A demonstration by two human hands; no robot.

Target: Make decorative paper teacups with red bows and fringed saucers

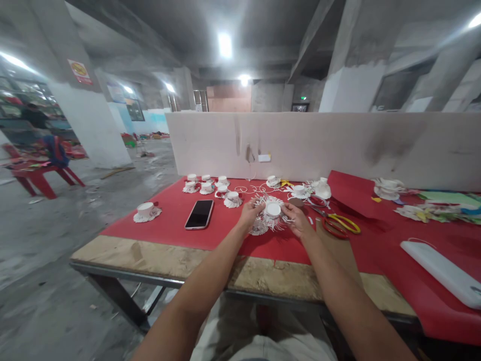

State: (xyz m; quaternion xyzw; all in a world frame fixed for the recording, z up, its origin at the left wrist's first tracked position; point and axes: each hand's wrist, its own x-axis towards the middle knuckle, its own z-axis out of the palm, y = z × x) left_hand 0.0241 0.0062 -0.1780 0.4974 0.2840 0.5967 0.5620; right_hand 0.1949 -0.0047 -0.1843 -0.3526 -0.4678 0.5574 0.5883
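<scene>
Between my two hands is a white paper cup with its sides cut into a fringe [273, 209], its round base facing up and the thin strips spread outward. My left hand [251, 213] pinches the fringe on the left side. On the opposite side, my right hand [297, 219] grips the strips with thumb and fingers. Another fringed white piece [258, 228] lies on the red sheet just below, partly covered by the held one. Close to my right hand are red-handled scissors [334, 229] and yellow-handled scissors [349, 224].
A phone [199, 214] lies left of my hands. Several small white cup pieces [206, 187] stand behind it, and one [147, 212] sits at the far left. A white power bank-like block [441, 271] lies at right, near paper scraps [432, 213]. A pale board [319, 145] rises behind the table.
</scene>
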